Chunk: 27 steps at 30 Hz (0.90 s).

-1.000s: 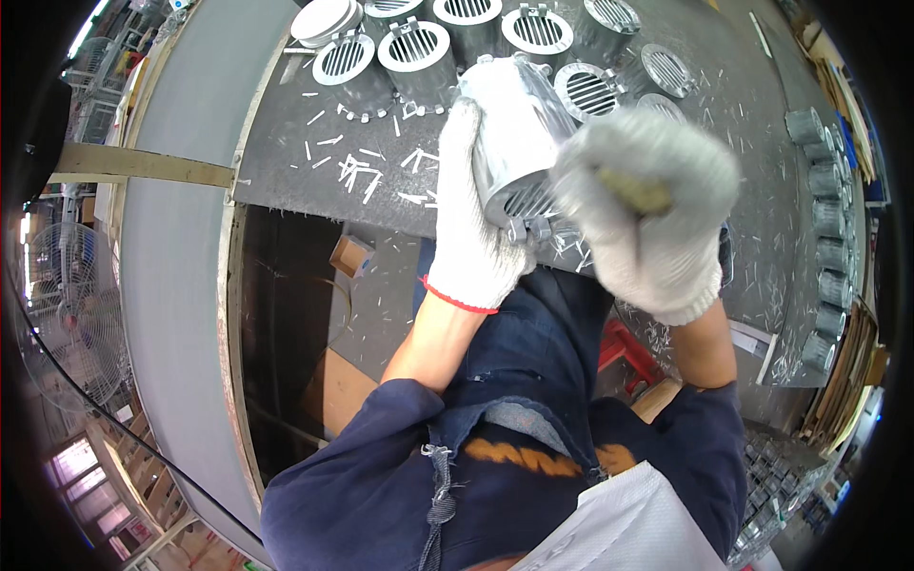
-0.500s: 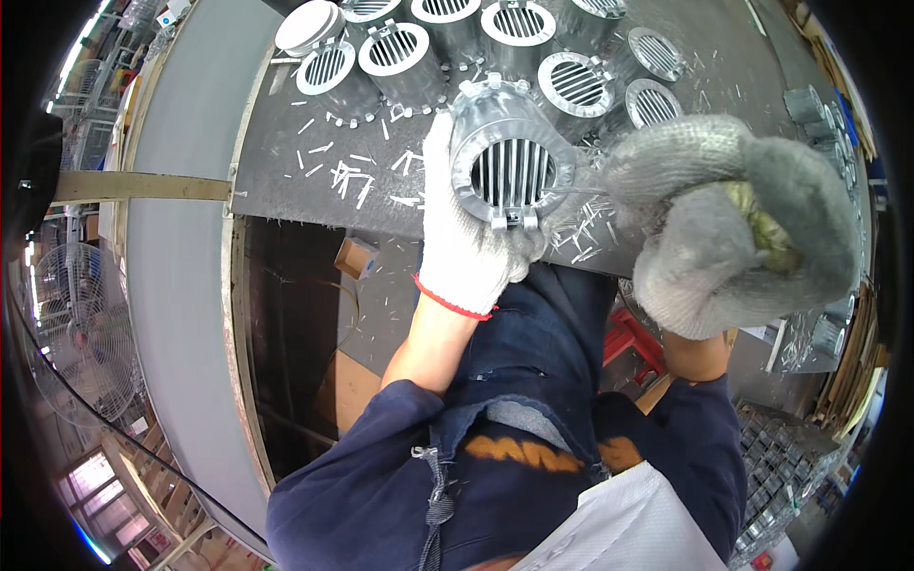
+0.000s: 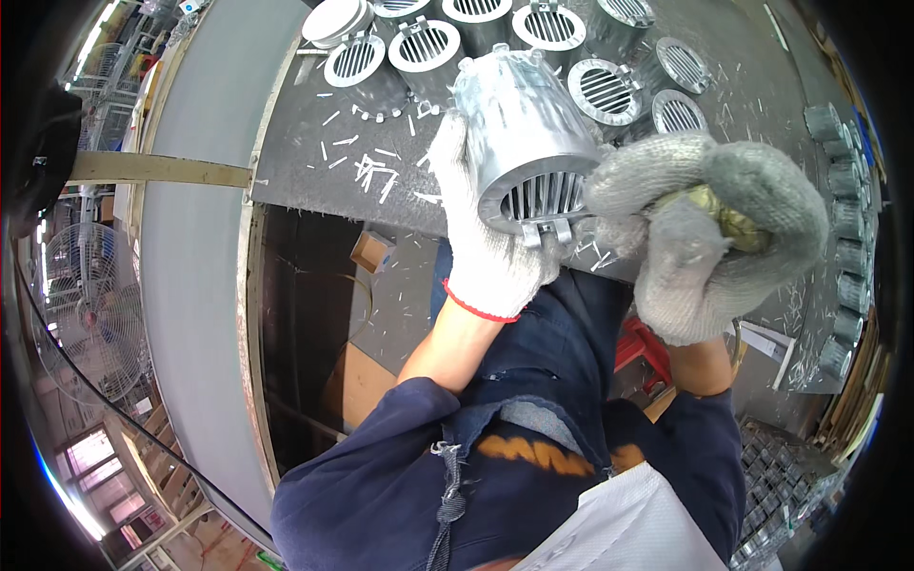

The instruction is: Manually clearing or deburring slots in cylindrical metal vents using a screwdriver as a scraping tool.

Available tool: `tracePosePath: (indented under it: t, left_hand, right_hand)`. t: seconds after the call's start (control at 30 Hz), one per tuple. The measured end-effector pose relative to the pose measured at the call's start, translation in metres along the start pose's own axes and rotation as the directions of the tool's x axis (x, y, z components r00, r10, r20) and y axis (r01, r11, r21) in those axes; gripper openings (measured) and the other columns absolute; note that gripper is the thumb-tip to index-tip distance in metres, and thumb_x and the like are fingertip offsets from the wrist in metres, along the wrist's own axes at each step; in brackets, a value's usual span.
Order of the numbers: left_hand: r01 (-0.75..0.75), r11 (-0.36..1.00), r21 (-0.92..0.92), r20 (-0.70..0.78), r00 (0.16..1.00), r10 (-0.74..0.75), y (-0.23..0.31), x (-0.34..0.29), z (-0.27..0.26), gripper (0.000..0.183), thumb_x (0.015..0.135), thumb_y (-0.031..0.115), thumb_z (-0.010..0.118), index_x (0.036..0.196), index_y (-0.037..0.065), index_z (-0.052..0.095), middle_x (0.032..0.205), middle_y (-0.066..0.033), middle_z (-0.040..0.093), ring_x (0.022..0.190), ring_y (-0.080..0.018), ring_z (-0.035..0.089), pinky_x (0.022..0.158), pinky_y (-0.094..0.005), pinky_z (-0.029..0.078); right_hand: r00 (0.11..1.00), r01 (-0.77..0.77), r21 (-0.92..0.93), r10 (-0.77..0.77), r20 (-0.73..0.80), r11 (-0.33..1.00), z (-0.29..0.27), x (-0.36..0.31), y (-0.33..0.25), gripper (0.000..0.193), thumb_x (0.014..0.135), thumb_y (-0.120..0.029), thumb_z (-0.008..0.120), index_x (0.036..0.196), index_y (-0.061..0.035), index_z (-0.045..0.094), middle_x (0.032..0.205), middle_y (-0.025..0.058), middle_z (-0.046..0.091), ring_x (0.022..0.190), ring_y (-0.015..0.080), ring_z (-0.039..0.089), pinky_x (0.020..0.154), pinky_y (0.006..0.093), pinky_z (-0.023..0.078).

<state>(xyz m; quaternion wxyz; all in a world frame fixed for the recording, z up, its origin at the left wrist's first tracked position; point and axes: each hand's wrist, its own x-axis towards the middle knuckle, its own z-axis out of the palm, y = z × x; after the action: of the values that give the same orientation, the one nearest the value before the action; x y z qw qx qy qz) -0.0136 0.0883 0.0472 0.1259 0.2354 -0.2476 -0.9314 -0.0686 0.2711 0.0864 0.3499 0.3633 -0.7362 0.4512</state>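
Left of your dark tabletop (image 3: 291,157), you have a long grey panel (image 3: 195,285) and, farther out, a wire-cage fan (image 3: 93,305). Below your tabletop's near edge are a small open box (image 3: 366,255) and a partly hidden red stool (image 3: 645,354).

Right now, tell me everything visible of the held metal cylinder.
The metal cylinder looks silvery and shiny. A flat ring frames its slatted grille, with two tabs below; small lugs stud the far end. It tilts, grille toward the person, held by the left hand above the dark table. Whether the right hand touches it is unclear.
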Motion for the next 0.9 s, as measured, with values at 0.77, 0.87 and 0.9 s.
tracePosePath:
  t: [0.77, 0.87, 0.9]
  left_hand:
    - [0.352, 0.808, -0.472, 0.460, 0.881, -0.115, 0.011, 0.000, -0.010, 0.060, 0.109, 0.058, 0.045, 0.142, 0.010, 0.059, 0.132, -0.0096, 0.069, 0.119, -0.0268, 0.067, 0.102, -0.0431, 0.057]
    - [0.263, 0.895, -0.361, 0.190, 0.960, -0.205, 0.012, -0.001, -0.006, 0.063, 0.108, 0.063, 0.045, 0.139, 0.011, 0.062, 0.128, -0.0085, 0.071, 0.115, -0.0266, 0.069, 0.100, -0.0426, 0.058]
    - [0.291, 0.876, -0.385, 0.280, 0.941, -0.190, 0.011, -0.002, -0.006, 0.062, 0.108, 0.063, 0.046, 0.139, 0.012, 0.062, 0.128, -0.0081, 0.071, 0.114, -0.0266, 0.069, 0.099, -0.0425, 0.058]
  right_hand:
    - [0.993, 0.107, 0.056, -0.104, -0.055, 0.993, -0.014, -0.014, 0.031, 0.052, 0.101, -0.011, 0.066, 0.141, 0.0105, 0.040, 0.129, 0.0211, 0.060, 0.114, 0.0236, 0.071, 0.094, 0.0335, 0.064]
    - [0.990, -0.137, 0.279, 0.119, 0.081, 0.951, -0.004, -0.019, 0.017, 0.055, 0.100, -0.004, 0.063, 0.147, 0.0078, 0.037, 0.128, 0.0229, 0.062, 0.110, 0.0248, 0.072, 0.088, 0.0341, 0.065]
    - [0.985, -0.161, 0.362, 0.127, 0.114, 0.918, 0.002, -0.017, 0.012, 0.055, 0.100, -0.003, 0.063, 0.148, 0.0072, 0.038, 0.125, 0.0233, 0.064, 0.108, 0.0253, 0.072, 0.085, 0.0345, 0.065]
